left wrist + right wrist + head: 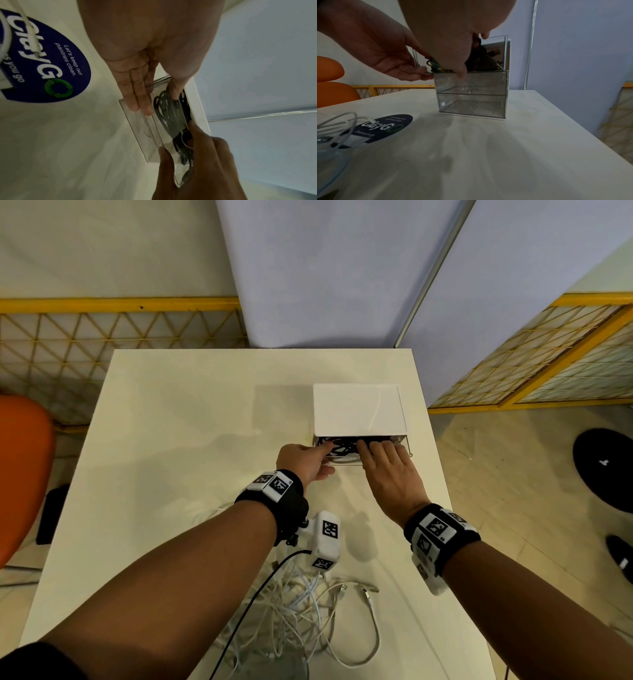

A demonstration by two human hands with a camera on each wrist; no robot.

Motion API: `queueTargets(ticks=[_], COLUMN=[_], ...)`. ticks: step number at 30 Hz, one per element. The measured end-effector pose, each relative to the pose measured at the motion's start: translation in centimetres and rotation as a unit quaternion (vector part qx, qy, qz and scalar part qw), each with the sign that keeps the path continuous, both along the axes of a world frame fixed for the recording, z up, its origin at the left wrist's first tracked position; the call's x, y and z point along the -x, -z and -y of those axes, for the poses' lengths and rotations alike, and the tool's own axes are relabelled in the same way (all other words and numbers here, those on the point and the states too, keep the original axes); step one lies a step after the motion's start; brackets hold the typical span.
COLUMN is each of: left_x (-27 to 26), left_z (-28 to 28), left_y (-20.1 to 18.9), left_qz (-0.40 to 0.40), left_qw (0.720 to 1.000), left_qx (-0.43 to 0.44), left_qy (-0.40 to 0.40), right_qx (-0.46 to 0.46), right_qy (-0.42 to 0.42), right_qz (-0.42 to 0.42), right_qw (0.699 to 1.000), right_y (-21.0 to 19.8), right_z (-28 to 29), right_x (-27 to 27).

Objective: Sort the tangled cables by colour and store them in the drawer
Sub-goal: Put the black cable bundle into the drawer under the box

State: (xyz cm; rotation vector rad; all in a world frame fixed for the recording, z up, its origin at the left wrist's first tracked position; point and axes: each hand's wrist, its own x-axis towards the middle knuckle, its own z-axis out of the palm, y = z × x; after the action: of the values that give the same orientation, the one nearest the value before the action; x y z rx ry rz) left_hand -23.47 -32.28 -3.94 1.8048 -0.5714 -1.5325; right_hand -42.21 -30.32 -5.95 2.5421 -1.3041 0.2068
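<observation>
I'm tucking the black cables point(169, 112) down into the top drawer point(498, 56) of the clear drawer unit point(358, 409), which stands at the far right of the bench point(171, 440). My left hand point(305, 462) lies with straight fingers along the drawer's front lip, thumb inside on the cables; my right hand point(387, 465) presses its fingertips into the bundle, fingers spread, nothing gripped. To do this well, I judge I should flatten every loop below the rim before pushing the drawer shut, or a stray plug will jam it. The white cables point(308, 611) lie tangled on the bench nearer me than the unit. The right wrist view alone shows two lower drawers, seemingly empty; only the head view shows the whole white pile.
</observation>
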Motion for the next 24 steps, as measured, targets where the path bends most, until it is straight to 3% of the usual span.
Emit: queueTargets(ticks=[10,16,24], left_x=[0.4,0.4,0.2], left_z=[0.4,0.0,0.0], left_y=[0.3,0.3,0.2], left_qz=[-0.023,-0.021,-0.030], left_qw=[0.998,0.995,0.996], left_qx=[0.001,0.023,0.015], left_qy=[-0.052,-0.091,-0.081], right_qx=[0.021,0.019,0.026], right_qy=[-0.007,0.048,0.070], right_qz=[0.034,0.056,0.065], right_qw=[0.999,0.997,0.995], right_y=[0.1,-0.2,-0.7], right_z=[0.5,1.0,1.0], right_x=[1.0,0.8,0.8])
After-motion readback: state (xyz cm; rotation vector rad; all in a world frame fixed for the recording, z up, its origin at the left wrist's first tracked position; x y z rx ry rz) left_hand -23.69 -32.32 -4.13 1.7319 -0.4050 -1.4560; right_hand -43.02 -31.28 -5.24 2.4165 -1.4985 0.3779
